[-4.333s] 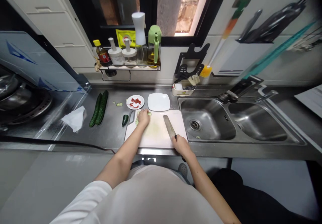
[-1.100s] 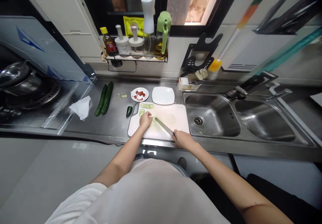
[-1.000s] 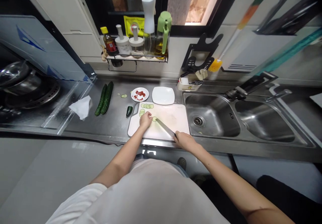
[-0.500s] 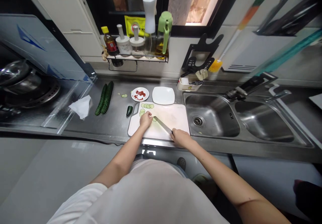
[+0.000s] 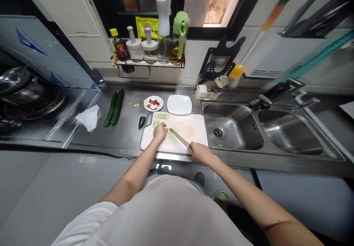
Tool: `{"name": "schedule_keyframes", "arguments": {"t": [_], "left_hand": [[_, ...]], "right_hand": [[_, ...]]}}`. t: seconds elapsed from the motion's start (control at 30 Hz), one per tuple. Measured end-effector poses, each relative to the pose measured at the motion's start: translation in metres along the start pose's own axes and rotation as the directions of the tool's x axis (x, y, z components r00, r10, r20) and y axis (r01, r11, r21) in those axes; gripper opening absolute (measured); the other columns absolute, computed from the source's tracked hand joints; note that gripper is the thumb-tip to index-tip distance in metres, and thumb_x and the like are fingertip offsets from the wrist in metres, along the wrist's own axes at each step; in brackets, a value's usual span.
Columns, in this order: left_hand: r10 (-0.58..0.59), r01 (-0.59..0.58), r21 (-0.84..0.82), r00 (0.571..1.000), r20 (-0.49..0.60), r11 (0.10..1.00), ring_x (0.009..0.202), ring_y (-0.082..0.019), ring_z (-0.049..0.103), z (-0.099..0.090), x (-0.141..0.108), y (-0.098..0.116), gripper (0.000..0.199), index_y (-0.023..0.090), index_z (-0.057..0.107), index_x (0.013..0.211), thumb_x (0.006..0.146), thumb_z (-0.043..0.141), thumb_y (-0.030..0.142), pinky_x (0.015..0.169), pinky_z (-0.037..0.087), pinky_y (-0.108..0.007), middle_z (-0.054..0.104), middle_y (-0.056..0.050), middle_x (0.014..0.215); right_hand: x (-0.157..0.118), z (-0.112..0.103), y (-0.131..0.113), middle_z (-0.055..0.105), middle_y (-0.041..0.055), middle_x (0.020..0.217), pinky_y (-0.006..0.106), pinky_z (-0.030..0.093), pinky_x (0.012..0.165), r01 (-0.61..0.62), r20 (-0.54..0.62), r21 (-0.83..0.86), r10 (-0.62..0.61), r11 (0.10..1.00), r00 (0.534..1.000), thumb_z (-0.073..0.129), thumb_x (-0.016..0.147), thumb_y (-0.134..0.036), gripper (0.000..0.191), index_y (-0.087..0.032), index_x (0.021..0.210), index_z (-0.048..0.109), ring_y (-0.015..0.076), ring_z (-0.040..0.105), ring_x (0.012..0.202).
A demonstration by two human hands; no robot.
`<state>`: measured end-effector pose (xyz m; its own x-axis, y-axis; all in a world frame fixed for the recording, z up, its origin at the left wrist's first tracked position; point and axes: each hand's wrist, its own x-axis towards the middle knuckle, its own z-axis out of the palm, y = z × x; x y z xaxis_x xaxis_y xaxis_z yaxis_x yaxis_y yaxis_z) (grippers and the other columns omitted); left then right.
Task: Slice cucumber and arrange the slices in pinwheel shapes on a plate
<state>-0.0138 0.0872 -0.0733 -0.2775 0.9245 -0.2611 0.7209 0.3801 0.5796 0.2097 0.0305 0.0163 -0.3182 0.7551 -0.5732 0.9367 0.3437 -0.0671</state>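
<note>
Steel counter, clock on the cutting board: lidded pot past 9, two whole cucumbers at 10. Left hand: fingers curled, can't tell if pinching anything. Cucumber slice on the board beside it; kitchen knife tip, well clear earlier, now there, so both hands likely share one spot. Right hand clenched round the handle. Sink at 3.
</note>
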Motion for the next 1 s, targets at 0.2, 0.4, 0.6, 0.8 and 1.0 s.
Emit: {"name": "schedule_keyframes", "arguments": {"t": [0.2,0.4,0.6,0.8,1.0], "left_hand": [[0.0,0.0,-0.005,1.0,0.005,1.0,0.091,-0.019,0.063,-0.001,-0.001,0.001,0.017,0.024,0.062,0.098,0.082,0.06,0.022,0.076,0.043,-0.027,0.068,-0.002,0.09],[0.002,-0.002,-0.004,1.0,0.001,1.0,0.09,-0.019,0.063,0.0,-0.001,0.0,0.016,0.025,0.061,0.099,0.083,0.06,0.024,0.077,0.044,-0.027,0.068,-0.002,0.09],[0.013,-0.013,0.008,1.0,0.005,1.0,0.09,-0.018,0.062,0.0,-0.001,-0.001,0.016,0.024,0.061,0.099,0.083,0.06,0.024,0.077,0.044,-0.027,0.068,-0.002,0.091],[0.024,-0.024,0.018,1.0,0.006,1.0,0.091,-0.018,0.062,0.0,0.0,-0.001,0.016,0.024,0.06,0.098,0.083,0.061,0.024,0.078,0.044,-0.027,0.068,-0.002,0.091],[0.015,-0.015,0.004,1.0,0.005,1.0,0.09,-0.019,0.062,0.001,0.0,-0.002,0.017,0.025,0.061,0.099,0.082,0.06,0.023,0.078,0.044,-0.027,0.068,-0.002,0.091]], "right_hand": [[0.002,-0.005,-0.005,0.067,0.0207,0.111,0.034,0.045,0.084,0.007,0.01,0.006,-0.007,1.0,1.0,0.035,0.098,-0.032,0.035,-0.011,0.116,0.057,0.0273,0.064,0.108],[0.002,-0.014,-0.005,0.068,0.0207,0.112,0.035,0.046,0.085,0.019,0.007,-0.053,-0.019,0.998,1.0,0.037,0.098,-0.032,0.036,-0.01,0.117,0.057,0.0277,0.064,0.108],[0.003,-0.023,-0.002,0.068,0.0213,0.111,0.035,0.047,0.085,0.038,-0.008,-0.12,-0.039,0.992,0.999,0.036,0.098,-0.029,0.036,-0.009,0.119,0.058,0.0283,0.064,0.108],[0.006,-0.027,0.002,0.068,0.0223,0.11,0.037,0.047,0.085,0.05,-0.026,-0.138,-0.054,0.989,0.998,0.037,0.097,-0.024,0.034,-0.009,0.117,0.059,0.0292,0.065,0.107],[0.005,-0.021,0.004,0.068,0.021,0.112,0.035,0.047,0.084,0.047,0.024,-0.042,-0.046,0.998,0.999,0.039,0.097,-0.032,0.035,-0.011,0.117,0.06,0.0282,0.065,0.107]]}}
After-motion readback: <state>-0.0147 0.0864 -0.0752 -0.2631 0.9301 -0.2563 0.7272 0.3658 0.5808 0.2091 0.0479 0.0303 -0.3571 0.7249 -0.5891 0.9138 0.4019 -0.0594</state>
